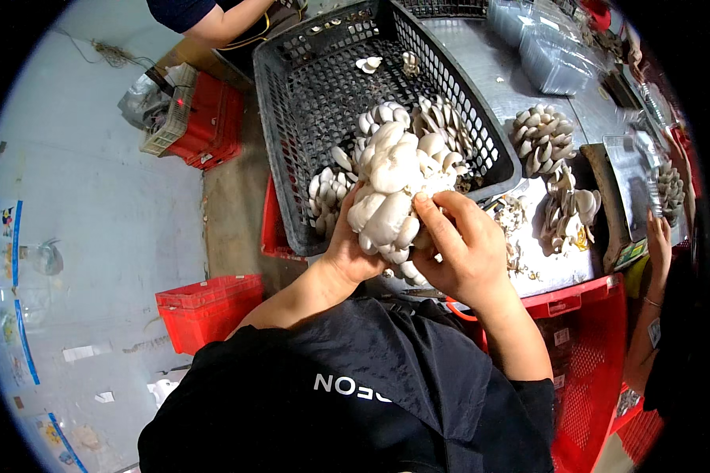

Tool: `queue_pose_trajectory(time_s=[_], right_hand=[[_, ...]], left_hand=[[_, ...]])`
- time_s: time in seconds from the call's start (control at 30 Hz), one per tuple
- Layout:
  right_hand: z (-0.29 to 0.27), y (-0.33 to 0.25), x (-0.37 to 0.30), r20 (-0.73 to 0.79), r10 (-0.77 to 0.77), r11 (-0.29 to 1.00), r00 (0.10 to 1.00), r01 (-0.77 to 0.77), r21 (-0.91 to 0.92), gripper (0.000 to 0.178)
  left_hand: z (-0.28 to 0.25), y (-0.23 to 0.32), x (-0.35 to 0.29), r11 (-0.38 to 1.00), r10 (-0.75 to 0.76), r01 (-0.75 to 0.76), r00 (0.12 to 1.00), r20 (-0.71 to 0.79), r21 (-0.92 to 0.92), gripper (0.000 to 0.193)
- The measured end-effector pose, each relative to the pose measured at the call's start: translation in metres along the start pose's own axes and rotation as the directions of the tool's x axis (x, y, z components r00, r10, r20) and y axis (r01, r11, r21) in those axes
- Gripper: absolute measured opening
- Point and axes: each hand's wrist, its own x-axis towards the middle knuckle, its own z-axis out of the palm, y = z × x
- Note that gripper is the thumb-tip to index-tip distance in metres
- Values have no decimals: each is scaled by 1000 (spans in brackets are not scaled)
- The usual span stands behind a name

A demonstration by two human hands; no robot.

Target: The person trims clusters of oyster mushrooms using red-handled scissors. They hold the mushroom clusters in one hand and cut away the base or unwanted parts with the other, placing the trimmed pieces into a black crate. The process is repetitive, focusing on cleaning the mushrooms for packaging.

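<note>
White, smooth-capped mushroom cluster point(390, 177) between fingers point(442, 225), near perforated black crate point(315, 94)

This looks like a produce packing room — clusters of oyster mushrooms point(543, 140) lie in a black perforated crate point(315, 98) and on a metal worktable point(469, 47), whose far end bears stacked clear plastic trays point(552, 67). Red plastic crates point(207, 311) stand at the left — and co-workers' arms point(233, 22) show at the far side and the right.
</note>
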Motion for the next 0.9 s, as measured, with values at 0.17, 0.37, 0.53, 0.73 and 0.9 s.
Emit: queue_pose_trajectory(time_s=[0.17,0.37,0.53,0.73,0.9], right_hand=[[-4,0,-1,14,-23,1000,1000,23,-16,46],[0,0,0,-72,-79,995,994,74,-67,35],[7,-8,5,-131,85,996,988,-85,-2,36],[6,0,12,-181,196,962,964,-153,227,31],[-15,3,17,145,594,574,792,-543,614,15]], left_hand=[[-1,5,-3,979,33,-9,993,-116,204,51],[6,8,-6,978,18,-2,997,-74,209,51],[-12,12,-1,944,-103,140,985,137,-298,46],[-6,15,0,986,11,34,963,-268,161,44],[-2,13,1,989,-43,68,981,-191,128,48]])
